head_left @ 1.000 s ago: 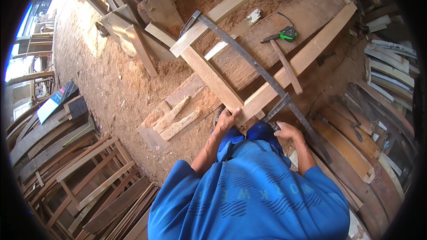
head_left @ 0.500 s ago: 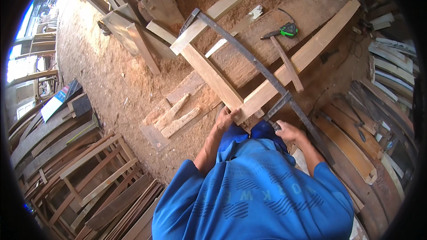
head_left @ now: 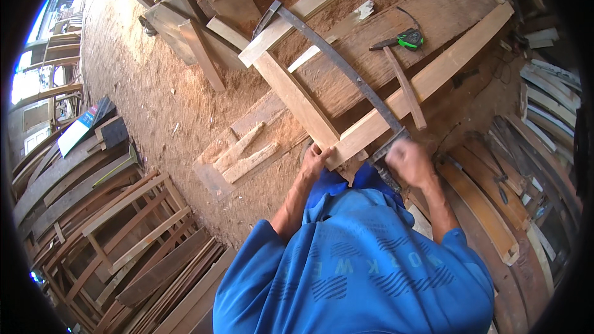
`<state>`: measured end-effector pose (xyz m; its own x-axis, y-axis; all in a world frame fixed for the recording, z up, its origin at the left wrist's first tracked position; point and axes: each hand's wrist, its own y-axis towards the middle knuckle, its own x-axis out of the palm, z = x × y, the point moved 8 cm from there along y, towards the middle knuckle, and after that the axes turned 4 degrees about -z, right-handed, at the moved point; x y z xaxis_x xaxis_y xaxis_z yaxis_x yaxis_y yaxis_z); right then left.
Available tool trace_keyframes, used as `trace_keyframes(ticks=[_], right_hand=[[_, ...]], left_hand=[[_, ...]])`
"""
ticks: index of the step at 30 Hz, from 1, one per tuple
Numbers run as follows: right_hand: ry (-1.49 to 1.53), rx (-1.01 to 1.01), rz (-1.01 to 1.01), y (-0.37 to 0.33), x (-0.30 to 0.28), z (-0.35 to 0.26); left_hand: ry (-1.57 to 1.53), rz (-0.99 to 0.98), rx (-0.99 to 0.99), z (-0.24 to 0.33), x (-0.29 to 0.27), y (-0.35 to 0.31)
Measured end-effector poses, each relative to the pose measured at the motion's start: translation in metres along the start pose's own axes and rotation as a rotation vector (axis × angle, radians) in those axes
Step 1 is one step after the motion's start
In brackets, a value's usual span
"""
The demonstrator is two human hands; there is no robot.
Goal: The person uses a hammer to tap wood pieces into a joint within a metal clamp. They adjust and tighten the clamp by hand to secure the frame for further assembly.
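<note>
A long wooden frame [head_left: 443, 66] lies on a broad plank [head_left: 365, 74]. Across its near end runs a dark metal bar clamp [head_left: 352, 73], its fixed jaw at the far rail and its sliding jaw [head_left: 387, 148] by the near rail. My left hand [head_left: 317, 159] is closed on the frame's near corner, where the short end piece [head_left: 297, 99] meets the long rail. Beside the sliding jaw is my right hand [head_left: 411, 161], smeared by motion, its fingers seemingly curled. Whether it touches the clamp, I cannot tell. The clamp's threaded handle [head_left: 390, 180] shows below it.
A green and black tape measure [head_left: 409, 39] and a hammer [head_left: 403, 83] rest across the plank and near rail. Wood offcuts [head_left: 247, 151] lie on the sawdust-covered ground. Stacked boards [head_left: 142, 260] stand at left, curved wooden pieces [head_left: 482, 210] at right.
My right hand has moved from the clamp's handle up and right beside the sliding jaw. My left hand keeps its place at the corner. The view has shifted slightly.
</note>
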<state>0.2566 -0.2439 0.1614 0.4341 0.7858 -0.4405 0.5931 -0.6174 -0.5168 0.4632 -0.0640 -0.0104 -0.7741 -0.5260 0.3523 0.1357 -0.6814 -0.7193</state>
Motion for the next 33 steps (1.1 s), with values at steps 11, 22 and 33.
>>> trace_keyframes(ticks=[11, 22, 33], right_hand=[[-0.261, 0.098, 0.37, 0.082, -0.072, 0.025], [0.018, 0.002, 0.244, -0.053, 0.049, -0.034], [-0.04, -0.055, 0.285, -0.052, 0.101, -0.008]], left_hand=[[0.036, -0.001, 0.025, 0.015, 0.008, 0.001], [0.089, -0.005, 0.051, 0.005, 0.006, 0.008], [0.09, 0.008, 0.104, -0.007, -0.005, 0.023]])
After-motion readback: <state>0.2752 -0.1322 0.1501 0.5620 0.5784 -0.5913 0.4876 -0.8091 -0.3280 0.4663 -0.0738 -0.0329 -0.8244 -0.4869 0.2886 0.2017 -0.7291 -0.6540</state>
